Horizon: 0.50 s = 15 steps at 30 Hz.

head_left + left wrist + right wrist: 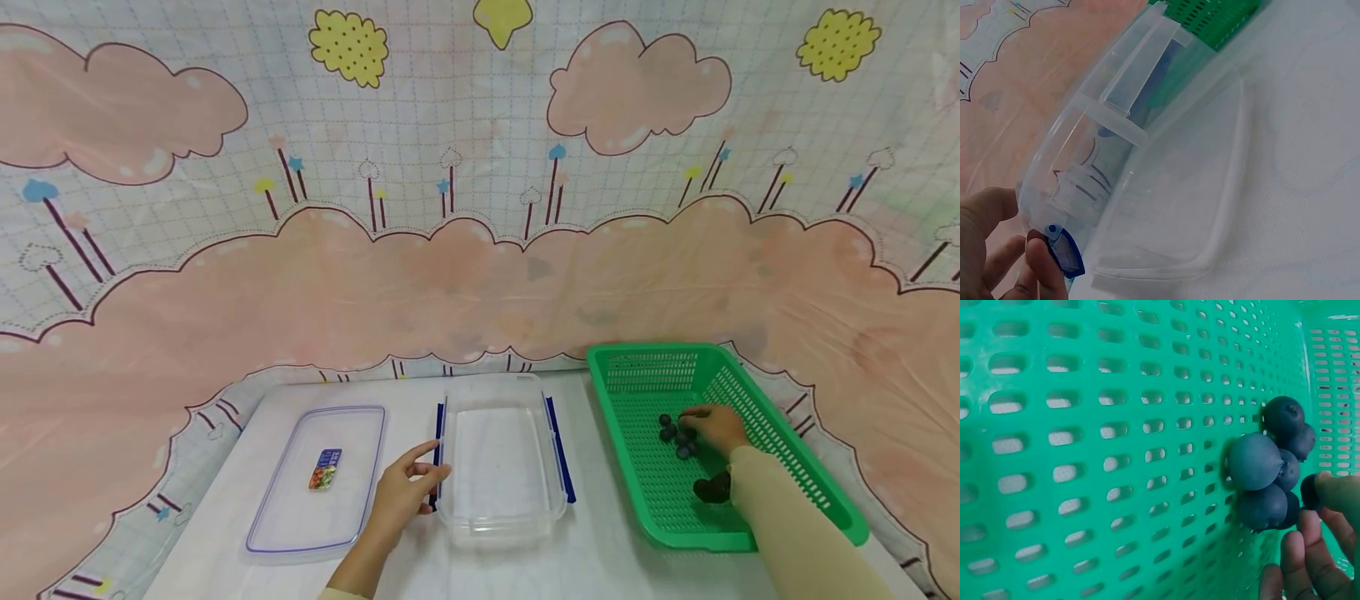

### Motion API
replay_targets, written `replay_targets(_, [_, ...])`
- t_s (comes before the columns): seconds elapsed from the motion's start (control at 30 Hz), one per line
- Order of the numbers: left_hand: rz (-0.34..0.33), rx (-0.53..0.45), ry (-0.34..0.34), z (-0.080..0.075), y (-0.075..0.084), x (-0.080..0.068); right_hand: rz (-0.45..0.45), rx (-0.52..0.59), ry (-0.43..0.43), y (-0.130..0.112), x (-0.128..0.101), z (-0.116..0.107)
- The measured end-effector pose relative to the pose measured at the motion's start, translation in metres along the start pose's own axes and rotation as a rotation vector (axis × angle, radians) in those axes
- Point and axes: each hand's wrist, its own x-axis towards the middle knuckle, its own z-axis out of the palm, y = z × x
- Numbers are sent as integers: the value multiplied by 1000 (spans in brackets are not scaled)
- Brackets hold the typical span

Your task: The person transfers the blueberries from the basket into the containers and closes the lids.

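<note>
We face a printed cloth backdrop [480, 167] that fills the view from nine o'clock round to three: pale grid ground, pink clouds [637, 87], yellow biscuit-like shapes [348, 46] near twelve, and thin dark stems topped with small hearts and stars. A broad pink scalloped band [480, 283] runs across it (faintly creased). At six o'clock lies a white table [420, 575], evenly lit.
</note>
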Motion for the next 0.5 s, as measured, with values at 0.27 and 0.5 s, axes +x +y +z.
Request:
replay_targets(0.27, [-34, -74, -38, -5, 1, -6, -56, 13, 49, -9, -4, 2])
replay_targets(0.5, [-50, -107, -61, -4, 1, -8, -88, 12, 60, -22, -8, 3])
